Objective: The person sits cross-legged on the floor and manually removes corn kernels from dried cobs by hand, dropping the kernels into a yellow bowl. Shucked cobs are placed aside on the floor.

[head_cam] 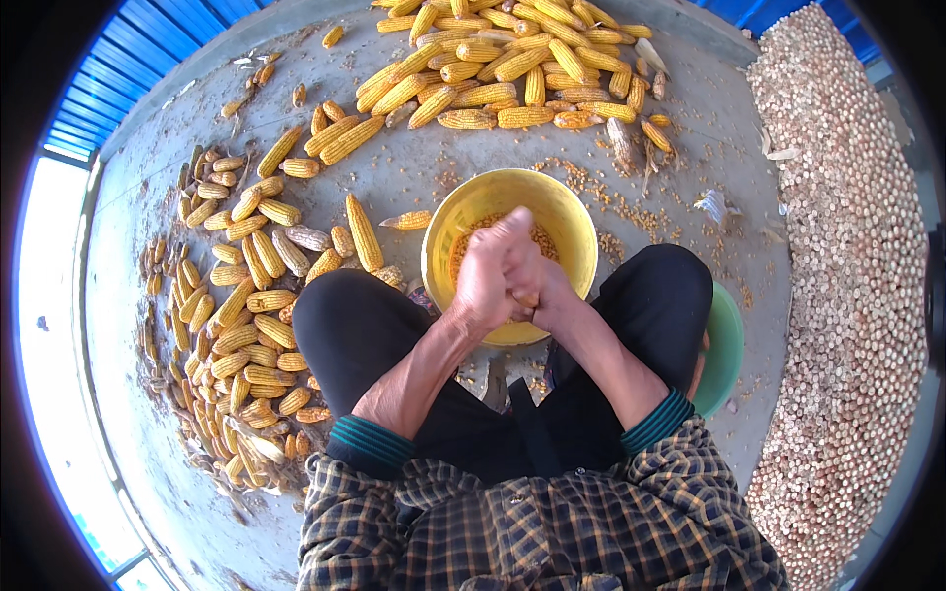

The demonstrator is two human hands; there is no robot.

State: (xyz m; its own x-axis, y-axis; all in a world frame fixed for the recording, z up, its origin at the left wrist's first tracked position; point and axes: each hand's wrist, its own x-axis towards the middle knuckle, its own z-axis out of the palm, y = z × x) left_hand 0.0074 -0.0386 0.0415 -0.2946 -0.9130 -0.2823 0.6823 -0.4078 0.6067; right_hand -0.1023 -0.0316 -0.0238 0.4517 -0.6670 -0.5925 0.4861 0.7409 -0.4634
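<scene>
My left hand (479,273) and my right hand (545,289) are pressed together over the yellow bucket (581,229), blurred by motion. Both are closed around a corn cob (526,299); only a small tan-orange end of it shows below the fingers, and the rest is hidden. Loose corn kernels (545,242) cover the bottom of the bucket, which stands on the floor between my knees. Just left of its rim lies a small pointed ear of corn (408,220). A longer yellow ear (363,233) rests beyond my left knee.
Ears of corn form a heap (510,66) ahead and another pile (244,354) at my left. Scattered kernels (635,210) dot the concrete floor (709,148). A green basin (728,347) sits by my right knee. Along the right runs a large bank of stacked bare cobs (842,281).
</scene>
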